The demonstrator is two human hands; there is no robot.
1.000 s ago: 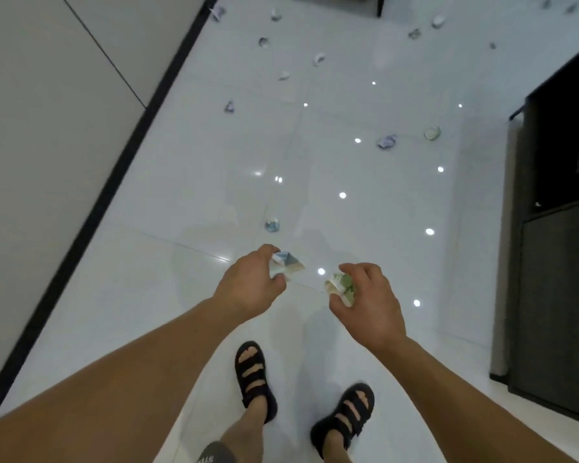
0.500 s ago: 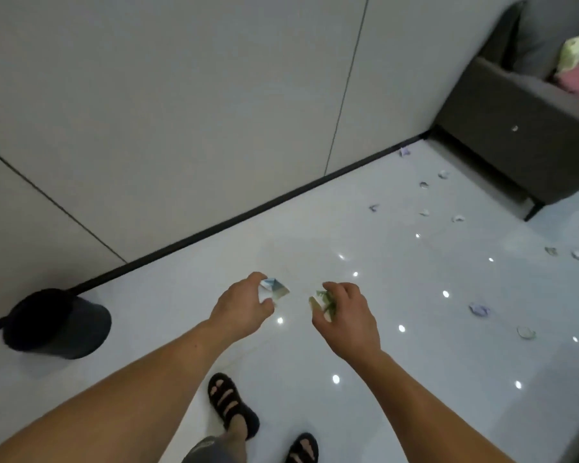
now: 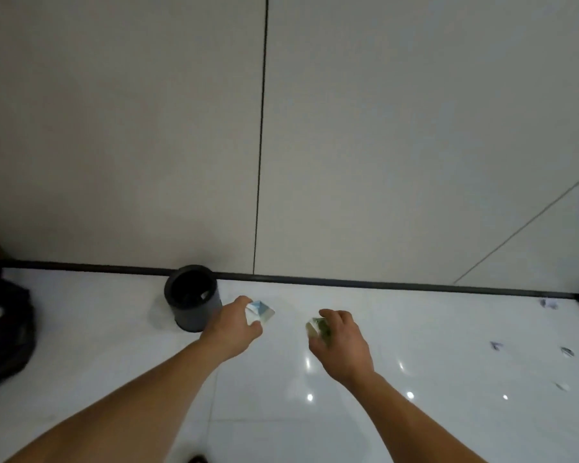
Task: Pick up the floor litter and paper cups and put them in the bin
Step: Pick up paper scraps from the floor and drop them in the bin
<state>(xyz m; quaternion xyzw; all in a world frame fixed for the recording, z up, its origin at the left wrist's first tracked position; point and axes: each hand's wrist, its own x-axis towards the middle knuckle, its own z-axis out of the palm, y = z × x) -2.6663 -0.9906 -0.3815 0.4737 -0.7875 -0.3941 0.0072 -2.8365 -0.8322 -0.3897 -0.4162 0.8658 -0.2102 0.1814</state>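
Observation:
My left hand (image 3: 234, 325) pinches a folded white-and-blue paper scrap (image 3: 260, 311) between thumb and fingers. My right hand (image 3: 343, 344) grips a crumpled green-and-white paper scrap (image 3: 316, 326). Both hands are held out over the glossy white floor. The black round bin (image 3: 192, 298) stands against the wall's dark skirting, just left of my left hand, with some litter showing inside. Several small scraps (image 3: 497, 345) lie on the floor at the far right.
A beige panelled wall (image 3: 348, 145) fills the upper view, ending in a dark skirting strip (image 3: 381, 284). A black bag (image 3: 4, 332) sits at the left edge. One more scrap (image 3: 548, 303) lies by the skirting at the right.
The view has swung left, so the bin now sits near the middle, close to my left hand. Both hands keep hold of their scraps. The sofa and most floor litter have left the view.

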